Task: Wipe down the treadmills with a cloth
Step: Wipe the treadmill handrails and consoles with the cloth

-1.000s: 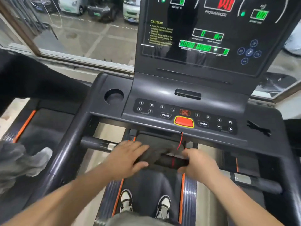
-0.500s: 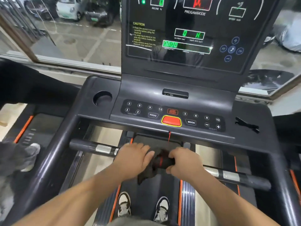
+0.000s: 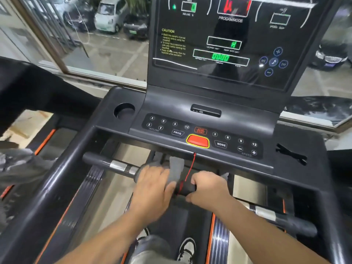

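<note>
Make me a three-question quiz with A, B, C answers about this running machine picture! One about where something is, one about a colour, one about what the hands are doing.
1. Where is the round cup hole?
A. left of the buttons
B. right of the buttons
C. on the screen

2. What colour is the big button?
A. blue
B. red
C. white

3. What are the hands doing?
A. pressing buttons
B. hanging free
C. gripping the bar

Answers:
A, the cup hole sits left of the keypad.
B, the big button is red, yellow-edged.
C, left hand presses the cloth on the bar; right hand grips it.

Cloth motion-blurred, partly under left hand, display top cropped, caution text illegible
</note>
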Motion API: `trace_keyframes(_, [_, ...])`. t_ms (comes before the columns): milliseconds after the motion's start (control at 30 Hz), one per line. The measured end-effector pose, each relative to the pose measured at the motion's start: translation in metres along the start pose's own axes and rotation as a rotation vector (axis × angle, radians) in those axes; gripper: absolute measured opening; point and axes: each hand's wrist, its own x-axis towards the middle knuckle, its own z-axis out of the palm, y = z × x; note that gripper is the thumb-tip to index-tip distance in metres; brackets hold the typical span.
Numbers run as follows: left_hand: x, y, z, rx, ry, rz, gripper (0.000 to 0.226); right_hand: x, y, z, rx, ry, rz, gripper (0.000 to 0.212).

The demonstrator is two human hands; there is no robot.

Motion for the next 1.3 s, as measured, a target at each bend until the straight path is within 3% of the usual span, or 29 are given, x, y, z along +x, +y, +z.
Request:
trace_keyframes(100, [-0.019,-0.003,0.018,-0.011,-0.002,0.002,0.058,0.002,-0.003,-0.003,-0.005,-0.008,-0.010,0.031])
trace_keyframes(267, [0.021,-0.017,-0.006,0.214,-0.109,0.133,0.050,0.002,-0.004,-0.005,0.005,-0.016,-0.039,0.028])
trace_keyframes(467, [0.085,0.007,-0.020,0.026,-0.492,-0.263,0.060,0.004,-0.002,-0.002,-0.002,-0.020,-0.037,0.030])
trace_keyframes(500, [0.082,0.010,-0.018,0.024,-0.459,-0.269,0.058,0.003,-0.001,-0.001,-0.004,-0.024,-0.039,0.030])
trace_keyframes(633, [0.014,0.019,0.006,0.003,0.042,-0.120,0.029,0.003,0.003,-0.002,0.009,-0.013,-0.071,0.029])
trace_keyframes(767, [-0.010,0.009,0.025,-0.025,0.126,-0.092,0.039,0.006,0.002,-0.004,0.022,-0.031,-0.081,0.030])
trace_keyframes(833, [0.009,0.002,0.012,0.031,0.031,-0.051,0.037,0.006,0.001,-0.003,0.031,-0.031,-0.071,0.032])
trace_keyframes(900, [0.037,-0.004,-0.009,0.079,-0.146,-0.038,0.051,0.006,0.001,-0.003,0.030,-0.038,-0.060,0.032])
trace_keyframes(1000, [0.083,-0.012,-0.019,0.005,-0.512,-0.214,0.058,0.006,0.001,-0.003,0.035,-0.046,-0.046,0.031])
trace_keyframes(1067, [0.100,-0.005,-0.020,-0.015,-0.618,-0.324,0.060,0.006,0.000,-0.003,0.034,-0.050,-0.043,0.033])
trace_keyframes(1133, [0.093,0.001,-0.012,0.020,-0.480,-0.323,0.057,0.007,0.002,-0.003,0.036,-0.047,-0.041,0.027])
trace_keyframes(1233, [0.034,0.012,0.005,-0.013,-0.005,-0.179,0.043,0.006,0.005,-0.003,0.031,-0.041,-0.061,0.027])
trace_keyframes(1300, [-0.001,0.015,0.017,-0.049,0.124,-0.086,0.032,0.006,0.006,-0.004,0.024,-0.049,-0.075,0.030])
